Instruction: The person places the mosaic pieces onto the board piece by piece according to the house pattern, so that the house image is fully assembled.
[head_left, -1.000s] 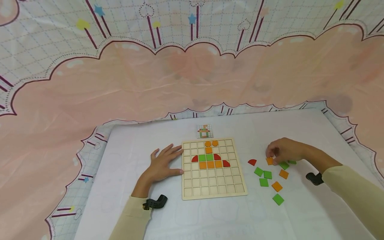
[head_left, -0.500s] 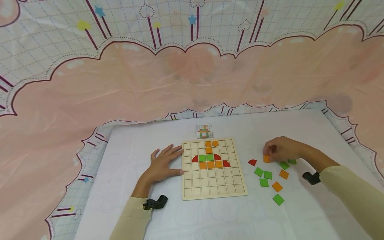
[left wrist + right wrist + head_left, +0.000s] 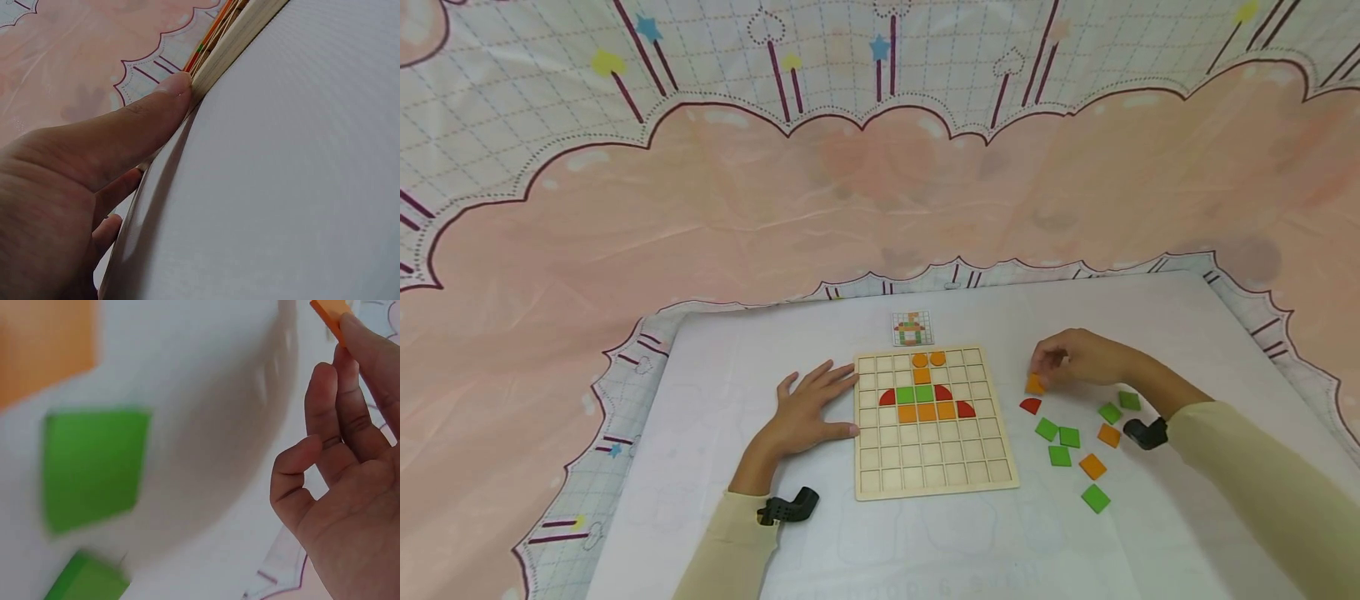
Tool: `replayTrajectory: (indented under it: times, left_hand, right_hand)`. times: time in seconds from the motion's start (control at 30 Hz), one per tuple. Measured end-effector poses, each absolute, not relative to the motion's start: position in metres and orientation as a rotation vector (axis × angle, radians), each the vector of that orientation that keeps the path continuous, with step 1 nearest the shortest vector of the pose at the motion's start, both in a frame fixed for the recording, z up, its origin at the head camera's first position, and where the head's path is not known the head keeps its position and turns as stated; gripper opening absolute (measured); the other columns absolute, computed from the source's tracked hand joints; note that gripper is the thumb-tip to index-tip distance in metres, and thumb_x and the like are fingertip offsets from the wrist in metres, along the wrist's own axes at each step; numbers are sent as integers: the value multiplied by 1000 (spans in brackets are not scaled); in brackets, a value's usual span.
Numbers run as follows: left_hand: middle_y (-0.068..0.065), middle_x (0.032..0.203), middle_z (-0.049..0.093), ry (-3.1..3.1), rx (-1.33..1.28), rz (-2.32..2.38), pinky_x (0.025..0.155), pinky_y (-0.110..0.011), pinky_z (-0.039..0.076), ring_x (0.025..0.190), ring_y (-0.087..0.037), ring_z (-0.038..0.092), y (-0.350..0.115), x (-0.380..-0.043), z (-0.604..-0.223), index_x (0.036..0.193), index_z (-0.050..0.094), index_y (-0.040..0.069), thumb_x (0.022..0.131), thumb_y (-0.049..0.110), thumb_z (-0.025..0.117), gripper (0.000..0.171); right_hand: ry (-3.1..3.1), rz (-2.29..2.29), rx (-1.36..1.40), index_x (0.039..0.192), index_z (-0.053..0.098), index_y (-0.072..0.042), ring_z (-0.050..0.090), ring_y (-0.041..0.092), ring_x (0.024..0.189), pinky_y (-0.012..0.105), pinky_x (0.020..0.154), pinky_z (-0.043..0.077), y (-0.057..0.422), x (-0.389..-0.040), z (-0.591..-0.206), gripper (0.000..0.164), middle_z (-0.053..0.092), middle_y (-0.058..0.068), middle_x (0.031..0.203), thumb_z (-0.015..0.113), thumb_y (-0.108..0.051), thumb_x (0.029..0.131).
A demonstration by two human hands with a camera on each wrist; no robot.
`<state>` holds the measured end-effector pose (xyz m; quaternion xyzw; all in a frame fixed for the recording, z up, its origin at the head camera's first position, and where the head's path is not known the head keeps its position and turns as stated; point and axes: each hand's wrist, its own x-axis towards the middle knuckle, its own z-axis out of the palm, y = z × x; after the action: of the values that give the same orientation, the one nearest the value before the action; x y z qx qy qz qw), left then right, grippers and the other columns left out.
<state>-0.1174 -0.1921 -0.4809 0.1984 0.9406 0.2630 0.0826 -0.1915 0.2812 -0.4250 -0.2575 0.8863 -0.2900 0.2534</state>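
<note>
Board (image 3: 889, 457) meets splayed left hand (image 3: 805, 417); curled right hand (image 3: 1072, 358) pinches an orange tile (image 3: 1034, 384).

Right of the board (image 3: 937, 492) lie tiles (image 3: 1070, 437); behind it, a card (image 3: 912, 328).

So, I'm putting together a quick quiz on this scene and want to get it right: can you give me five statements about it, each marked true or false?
1. The right hand holds an orange tile. True.
2. The left hand touches the edge of the wooden grid board. True.
3. The picture card lies on top of the board. False: it lies just beyond the board's far edge.
4. Two orange circles sit in the board's farthest row. True.
5. Nothing red lies off the board. False: one red piece lies to the right of it.
</note>
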Motion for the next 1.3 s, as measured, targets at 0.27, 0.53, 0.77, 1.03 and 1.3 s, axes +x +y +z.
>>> replayTrajectory:
  times: [0.27, 0.53, 0.77, 1.03, 1.3]
  left_hand:
    - [6, 165, 38, 2809, 592, 776, 118, -69, 0, 159, -28, 19, -192, -117, -481, 155, 46, 25, 81, 58, 78, 87]
    - [5, 165, 38, 2809, 593, 783, 118, -69, 0, 159, -28, 19, -192, -117, -481, 155, 46, 24, 81, 58, 78, 87]
    - [4, 165, 38, 2816, 592, 779, 118, -69, 0, 159, -28, 18, -192, -118, -482, 155, 46, 24, 81, 57, 78, 87]
    - [5, 165, 38, 2809, 583, 782, 118, -69, 0, 159, -27, 18, -191, -118, -481, 155, 47, 24, 81, 56, 79, 87]
    - [5, 165, 38, 2806, 573, 781, 118, -69, 0, 159, -27, 18, -191, -117, -480, 155, 46, 24, 81, 55, 80, 87]
  right_hand:
    - [2357, -895, -746, 97, 74, -21, 58, 20, 89, 25, 80, 51, 249, -199, -428, 8, 68, -4, 89, 76, -15, 91]
    - [2272, -983, -812, 99, 75, -19, 57, 22, 88, 26, 76, 48, 219, -204, -435, 7, 66, -2, 87, 75, -16, 93]
    - [2218, -1027, -827, 98, 76, -20, 57, 22, 87, 26, 75, 48, 194, -203, -439, 8, 64, -1, 85, 78, -21, 91]
    - [2186, -1053, -847, 99, 76, -15, 57, 19, 83, 27, 74, 48, 173, -200, -444, 10, 64, -1, 83, 79, -19, 90]
    - [2169, -1063, -845, 100, 75, -12, 57, 19, 83, 26, 75, 49, 148, -197, -443, 12, 64, -1, 84, 79, -18, 90]
